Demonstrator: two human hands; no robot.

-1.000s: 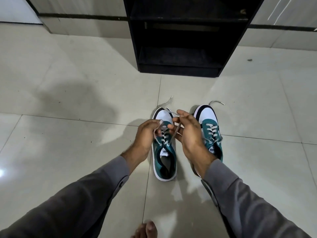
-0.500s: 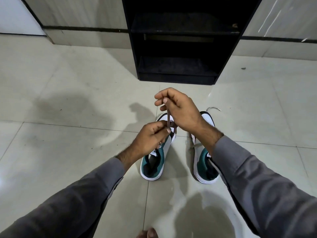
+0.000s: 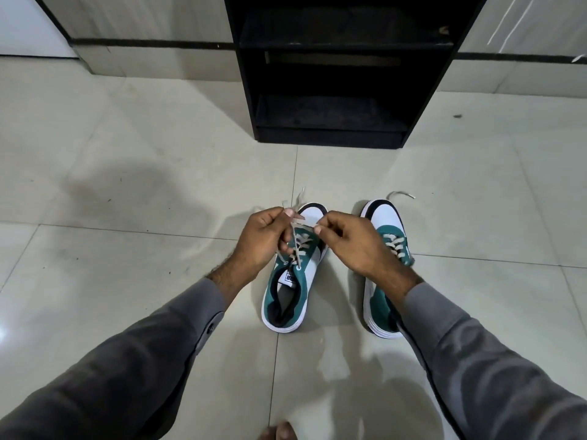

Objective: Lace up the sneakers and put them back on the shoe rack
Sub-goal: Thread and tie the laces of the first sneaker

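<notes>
Two teal and white sneakers stand on the tiled floor, toes pointing away from me. Over the left sneaker (image 3: 290, 293), my left hand (image 3: 262, 239) pinches one end of its grey lace (image 3: 298, 246), and my right hand (image 3: 352, 242) pinches the other end. The lace runs from both hands down to the top eyelets. The right sneaker (image 3: 386, 236) is partly hidden by my right wrist; its lace end (image 3: 401, 194) lies loose by the toe. The black shoe rack (image 3: 330, 90) stands beyond the sneakers with bare shelves.
Pale floor tiles (image 3: 127, 185) surround the shoes. A wall with a dark skirting strip (image 3: 152, 43) runs behind the rack. A bare toe (image 3: 279, 432) shows at the bottom edge.
My right hand has come down from above the left sneaker and moved right; my left hand has shifted left. The lace ends are now drawn apart sideways.
</notes>
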